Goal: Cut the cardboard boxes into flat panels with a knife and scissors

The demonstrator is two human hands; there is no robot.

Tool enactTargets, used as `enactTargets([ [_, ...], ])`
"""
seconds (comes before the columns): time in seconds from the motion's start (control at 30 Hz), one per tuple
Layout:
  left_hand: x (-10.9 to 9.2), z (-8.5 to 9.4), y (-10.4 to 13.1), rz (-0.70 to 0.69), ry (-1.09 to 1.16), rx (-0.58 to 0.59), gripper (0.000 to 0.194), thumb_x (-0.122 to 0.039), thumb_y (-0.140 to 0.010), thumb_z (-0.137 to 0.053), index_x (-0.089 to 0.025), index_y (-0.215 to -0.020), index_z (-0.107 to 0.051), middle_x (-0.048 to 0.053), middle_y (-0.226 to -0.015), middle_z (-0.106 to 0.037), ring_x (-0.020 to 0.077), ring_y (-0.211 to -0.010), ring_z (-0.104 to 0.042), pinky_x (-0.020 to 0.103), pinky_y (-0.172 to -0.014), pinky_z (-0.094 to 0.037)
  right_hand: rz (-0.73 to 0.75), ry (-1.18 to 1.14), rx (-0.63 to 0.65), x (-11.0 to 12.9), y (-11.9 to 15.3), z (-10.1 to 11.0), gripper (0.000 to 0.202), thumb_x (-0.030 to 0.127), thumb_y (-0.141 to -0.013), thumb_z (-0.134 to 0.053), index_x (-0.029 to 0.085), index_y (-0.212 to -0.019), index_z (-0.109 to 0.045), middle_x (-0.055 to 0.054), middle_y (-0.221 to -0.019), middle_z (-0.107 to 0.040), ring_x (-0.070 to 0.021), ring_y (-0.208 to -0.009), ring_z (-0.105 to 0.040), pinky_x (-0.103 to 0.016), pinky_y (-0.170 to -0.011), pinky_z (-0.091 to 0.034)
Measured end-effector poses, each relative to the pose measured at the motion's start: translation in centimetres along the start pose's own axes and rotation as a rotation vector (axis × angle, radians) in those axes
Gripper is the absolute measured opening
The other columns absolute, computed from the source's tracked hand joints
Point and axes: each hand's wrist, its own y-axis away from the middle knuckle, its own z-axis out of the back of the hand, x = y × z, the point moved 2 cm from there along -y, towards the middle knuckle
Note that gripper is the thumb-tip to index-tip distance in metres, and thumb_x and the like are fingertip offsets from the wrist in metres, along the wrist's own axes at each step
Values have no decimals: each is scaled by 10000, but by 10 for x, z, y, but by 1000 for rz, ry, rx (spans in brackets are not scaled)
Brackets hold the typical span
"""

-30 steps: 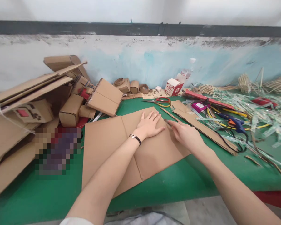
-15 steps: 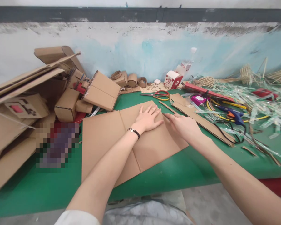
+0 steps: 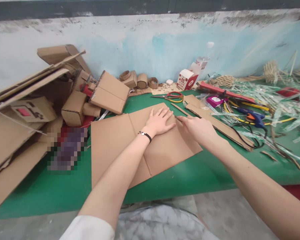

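Head view: shows a smooth brown cardboard sheet [image 3: 162,151], creased across, lying flat on the glossy green tabletop [image 3: 180,181]. Presses the left hand [image 3: 160,122] palm-down on it, fingers spread, grasping nothing. Clenches the right hand's [image 3: 199,129] fingers around a slim tool [image 3: 177,118], mostly hidden. Includes, near the wall [image 3: 145,40], a boxy red-and-white carton [image 3: 187,79], contents unseen.
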Motion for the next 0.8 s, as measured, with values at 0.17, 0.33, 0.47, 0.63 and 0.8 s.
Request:
enactTargets([
  [0.17,-1,0,0,9,-14,5,775,-721,-1057,-276,-332,-1726,-309,3,-1815,-263,297,-1696,-148,666,-1352,-43,-5,-3,-5,0,1,-2,502,321,-1128,-348,313,-1564,-597,-128,-1264,-797,-317,-928,-795,-374,-723,-542],
  [0.33,-1,0,0,5,-17,0,774,-720,-1057,-270,-329,-1724,-318,2,-1814,-265,287,-1695,-153,658,-1354,-46,-14,5,-8,1,5,-3,498,310,-1121,-371,305,-1567,-591,-151,-1238,-795,-314,-911,-799,-364,-718,-544],
  [0.47,-1,0,0,13,-13,-9,772,-721,-1059,-254,-328,-1719,-333,10,-1816,-266,295,-1696,-151,651,-1356,-52,-23,12,-20,3,9,-4,510,311,-1126,-345,303,-1584,-568,-149,-1232,-793,-328,-890,-800,-385,-701,-551],
  [0.63,-1,0,0,17,-9,-15,760,-718,-1058,-260,-344,-1715,-341,2,-1813,-274,297,-1695,-156,648,-1356,-56,-21,18,-32,3,13,-4,508,312,-1126,-349,302,-1586,-563,-149,-1234,-794,-322,-917,-802,-366,-694,-547],
  [0.8,-1,0,-1,13,-8,-14,764,-722,-1054,-265,-348,-1716,-338,-1,-1810,-284,294,-1694,-161,642,-1357,-63,-19,21,-36,2,16,-6,511,315,-1123,-358,309,-1594,-557,-144,-1228,-796,-303,-916,-801,-338,-669,-529],
])
